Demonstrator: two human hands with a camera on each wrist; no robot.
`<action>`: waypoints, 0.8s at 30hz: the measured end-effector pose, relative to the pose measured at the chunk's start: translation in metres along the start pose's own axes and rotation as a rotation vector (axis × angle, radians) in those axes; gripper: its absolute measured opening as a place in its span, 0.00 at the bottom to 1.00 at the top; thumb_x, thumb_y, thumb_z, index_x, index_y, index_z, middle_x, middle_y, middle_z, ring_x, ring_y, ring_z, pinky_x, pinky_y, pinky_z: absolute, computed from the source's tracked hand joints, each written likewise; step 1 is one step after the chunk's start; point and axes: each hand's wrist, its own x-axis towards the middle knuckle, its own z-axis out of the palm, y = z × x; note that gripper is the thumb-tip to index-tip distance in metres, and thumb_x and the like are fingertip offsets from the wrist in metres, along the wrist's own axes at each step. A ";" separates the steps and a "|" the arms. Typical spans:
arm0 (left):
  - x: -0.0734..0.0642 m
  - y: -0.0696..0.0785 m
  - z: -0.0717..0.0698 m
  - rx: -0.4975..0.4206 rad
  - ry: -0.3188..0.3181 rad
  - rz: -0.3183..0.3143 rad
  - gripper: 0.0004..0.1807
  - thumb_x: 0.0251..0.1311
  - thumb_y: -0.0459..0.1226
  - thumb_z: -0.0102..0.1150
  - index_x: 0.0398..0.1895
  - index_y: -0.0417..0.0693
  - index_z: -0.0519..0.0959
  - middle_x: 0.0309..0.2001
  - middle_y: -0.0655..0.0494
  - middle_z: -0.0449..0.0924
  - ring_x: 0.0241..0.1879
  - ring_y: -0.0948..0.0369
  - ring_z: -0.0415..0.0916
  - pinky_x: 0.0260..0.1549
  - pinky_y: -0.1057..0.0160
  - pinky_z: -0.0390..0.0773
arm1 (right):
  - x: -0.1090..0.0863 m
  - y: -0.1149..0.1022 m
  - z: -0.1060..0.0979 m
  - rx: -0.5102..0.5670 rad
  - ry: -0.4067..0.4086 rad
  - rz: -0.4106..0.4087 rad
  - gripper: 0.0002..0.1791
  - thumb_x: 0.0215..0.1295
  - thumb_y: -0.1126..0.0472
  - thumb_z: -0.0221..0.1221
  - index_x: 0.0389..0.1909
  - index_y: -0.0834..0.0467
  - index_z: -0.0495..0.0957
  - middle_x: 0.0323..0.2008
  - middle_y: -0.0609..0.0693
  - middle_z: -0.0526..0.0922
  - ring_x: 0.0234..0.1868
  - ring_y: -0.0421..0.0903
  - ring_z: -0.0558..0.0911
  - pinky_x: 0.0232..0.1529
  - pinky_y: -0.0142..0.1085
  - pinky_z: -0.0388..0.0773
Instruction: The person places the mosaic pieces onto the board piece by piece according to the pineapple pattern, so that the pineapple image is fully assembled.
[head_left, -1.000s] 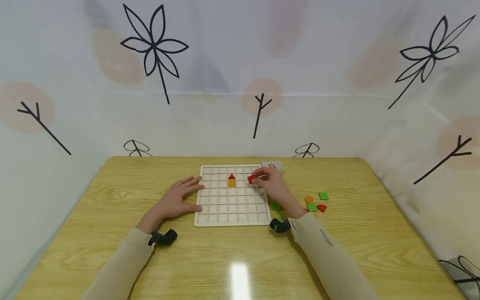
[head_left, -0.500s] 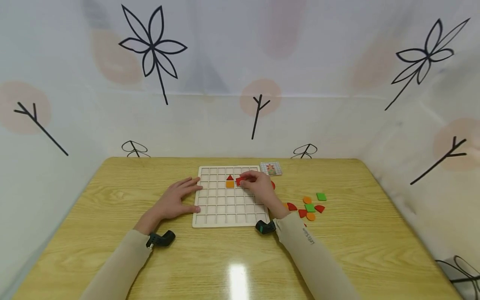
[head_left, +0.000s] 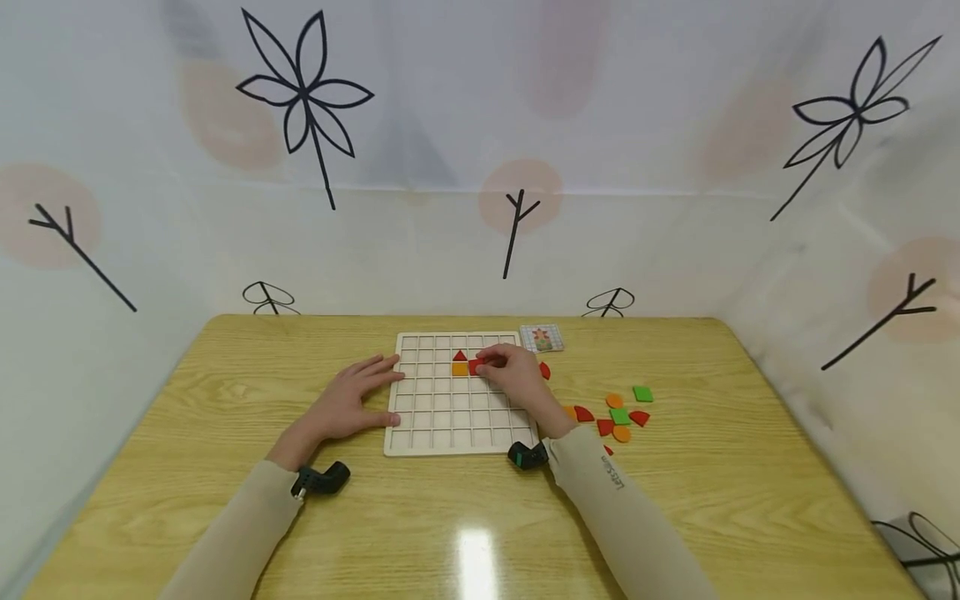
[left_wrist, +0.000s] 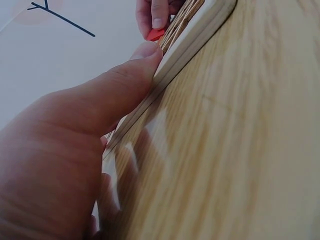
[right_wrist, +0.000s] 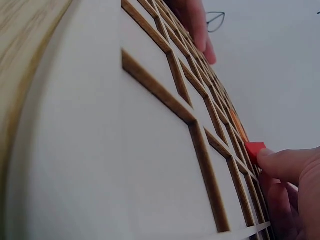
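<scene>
A wooden grid board [head_left: 442, 417] lies on the table. In its upper part sit a red triangle [head_left: 460, 356] and, just below it, an orange square [head_left: 460, 369]. My right hand [head_left: 519, 379] pinches a red square tile [right_wrist: 254, 149] between thumb and fingers, at the cell right of the orange square. Whether the tile lies fully in the cell cannot be told. My left hand [head_left: 347, 402] rests with spread fingers on the board's left edge; its thumb [left_wrist: 125, 82] touches the rim in the left wrist view.
Right of the board lie several loose tiles, among them a green square [head_left: 642, 394], an orange circle [head_left: 614, 401] and a red quarter-round piece [head_left: 639, 417]. A picture card [head_left: 542, 337] with a flower pattern lies at the board's upper right corner. Patterned cloth [head_left: 420, 250] hangs behind the table.
My right hand has moved left across the board with the red square, then down to the cell beside the orange square. The left hand has stayed on the board's edge.
</scene>
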 end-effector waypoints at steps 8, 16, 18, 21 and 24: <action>0.000 0.001 0.000 -0.008 -0.009 -0.006 0.42 0.56 0.60 0.66 0.72 0.53 0.70 0.77 0.55 0.56 0.76 0.48 0.48 0.68 0.36 0.48 | 0.000 0.001 0.001 -0.027 0.001 -0.024 0.08 0.62 0.62 0.69 0.42 0.57 0.88 0.41 0.48 0.83 0.37 0.45 0.79 0.39 0.39 0.77; 0.000 0.002 -0.001 -0.008 -0.009 -0.005 0.43 0.56 0.60 0.67 0.72 0.53 0.70 0.77 0.55 0.56 0.76 0.48 0.48 0.69 0.36 0.48 | 0.000 -0.001 0.000 -0.036 -0.002 -0.013 0.09 0.63 0.62 0.69 0.43 0.57 0.88 0.46 0.49 0.83 0.39 0.45 0.80 0.41 0.39 0.78; 0.000 0.001 -0.001 -0.002 -0.007 -0.001 0.43 0.56 0.60 0.67 0.72 0.53 0.70 0.77 0.54 0.56 0.76 0.48 0.48 0.68 0.36 0.48 | 0.000 -0.001 0.000 -0.038 -0.003 -0.013 0.09 0.63 0.62 0.68 0.43 0.57 0.88 0.46 0.49 0.82 0.39 0.45 0.80 0.40 0.39 0.78; 0.000 0.000 0.000 0.004 -0.006 0.001 0.43 0.56 0.60 0.66 0.72 0.53 0.70 0.77 0.55 0.56 0.76 0.48 0.48 0.68 0.36 0.48 | 0.000 -0.002 0.000 -0.037 -0.003 -0.007 0.09 0.63 0.62 0.69 0.43 0.57 0.88 0.46 0.49 0.82 0.39 0.45 0.79 0.40 0.38 0.77; 0.000 0.000 0.000 0.003 -0.009 -0.002 0.43 0.56 0.60 0.66 0.72 0.54 0.70 0.77 0.56 0.56 0.76 0.48 0.48 0.69 0.37 0.48 | 0.000 -0.002 0.001 -0.035 0.001 0.003 0.09 0.63 0.62 0.69 0.43 0.57 0.88 0.46 0.48 0.82 0.40 0.45 0.79 0.40 0.39 0.78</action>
